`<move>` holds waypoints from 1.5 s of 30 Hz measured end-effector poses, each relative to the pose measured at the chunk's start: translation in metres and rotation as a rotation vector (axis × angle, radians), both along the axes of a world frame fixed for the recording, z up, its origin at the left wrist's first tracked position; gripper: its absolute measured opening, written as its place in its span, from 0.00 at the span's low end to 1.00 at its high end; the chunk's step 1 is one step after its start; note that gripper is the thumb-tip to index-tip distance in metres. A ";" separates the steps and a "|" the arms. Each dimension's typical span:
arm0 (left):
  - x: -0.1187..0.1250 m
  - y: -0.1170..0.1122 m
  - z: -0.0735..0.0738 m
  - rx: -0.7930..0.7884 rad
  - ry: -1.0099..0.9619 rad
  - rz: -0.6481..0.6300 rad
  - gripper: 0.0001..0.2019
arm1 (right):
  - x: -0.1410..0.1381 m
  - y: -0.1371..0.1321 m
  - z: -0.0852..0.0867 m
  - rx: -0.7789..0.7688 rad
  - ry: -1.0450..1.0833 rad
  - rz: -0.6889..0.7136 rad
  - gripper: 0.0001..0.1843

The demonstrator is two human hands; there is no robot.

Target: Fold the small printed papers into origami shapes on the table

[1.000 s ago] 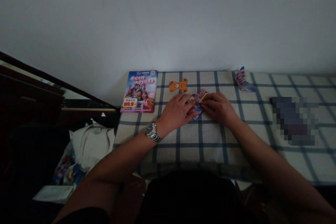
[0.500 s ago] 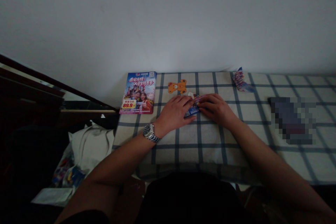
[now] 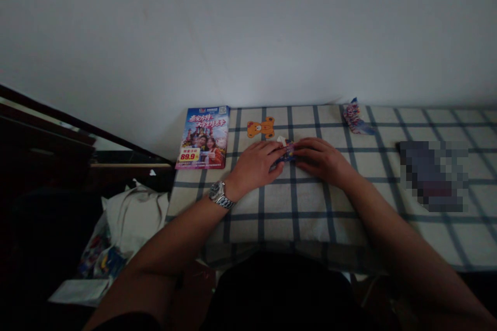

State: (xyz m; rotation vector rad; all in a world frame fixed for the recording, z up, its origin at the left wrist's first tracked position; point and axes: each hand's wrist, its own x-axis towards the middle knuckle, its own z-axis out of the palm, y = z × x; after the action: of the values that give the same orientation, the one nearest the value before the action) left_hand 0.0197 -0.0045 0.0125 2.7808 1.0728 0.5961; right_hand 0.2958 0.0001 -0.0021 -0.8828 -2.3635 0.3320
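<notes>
A small folded piece of printed paper (image 3: 288, 152), purple and blue with a white corner, lies on the checked cloth between my hands. My left hand (image 3: 259, 161), with a metal watch at the wrist, holds its left part, fingers on top and thumb at the near edge. On the other side my right hand (image 3: 324, 160) grips its right end with bent fingers. Most of the paper is hidden under the fingers. Just beyond my left hand is a flat brown bear figure (image 3: 261, 127). To the left sits a stack of printed flyers (image 3: 202, 138).
The checked cloth (image 3: 314, 217) covers the table against the wall. A crumpled printed paper piece (image 3: 355, 116) rests at the back right. Farther right lies a dark pixelated object (image 3: 430, 176). Below the table's left side is a white bag (image 3: 135, 212).
The blue near flap of the paper, seen earlier between my hands, no longer shows, and the visible paper is narrower. My left thumb has drawn in slightly toward the fingers.
</notes>
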 end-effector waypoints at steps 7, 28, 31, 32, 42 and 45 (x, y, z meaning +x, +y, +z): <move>-0.003 0.001 0.002 -0.025 0.015 -0.009 0.20 | 0.007 0.002 -0.002 -0.035 0.001 -0.065 0.11; -0.013 0.008 0.009 0.001 -0.333 0.070 0.09 | 0.005 -0.006 0.018 -0.090 0.230 -0.252 0.06; -0.011 0.007 0.010 -0.001 -0.459 0.117 0.11 | 0.003 -0.007 0.017 -0.088 0.250 -0.296 0.06; -0.011 0.007 0.010 -0.016 -0.482 0.130 0.11 | 0.003 -0.007 0.016 -0.100 0.259 -0.317 0.07; -0.009 0.009 -0.001 -0.229 -0.501 0.288 0.12 | -0.003 -0.008 0.006 -0.315 0.324 -0.405 0.22; -0.009 0.013 -0.006 -0.213 -0.479 0.280 0.17 | -0.004 -0.007 0.005 -0.307 0.298 -0.421 0.25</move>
State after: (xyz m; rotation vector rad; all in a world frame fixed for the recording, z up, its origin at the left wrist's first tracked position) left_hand 0.0109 0.0080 0.0070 2.1617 1.3175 1.0416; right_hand 0.2922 -0.0070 0.0032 -1.3405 -1.8257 0.6134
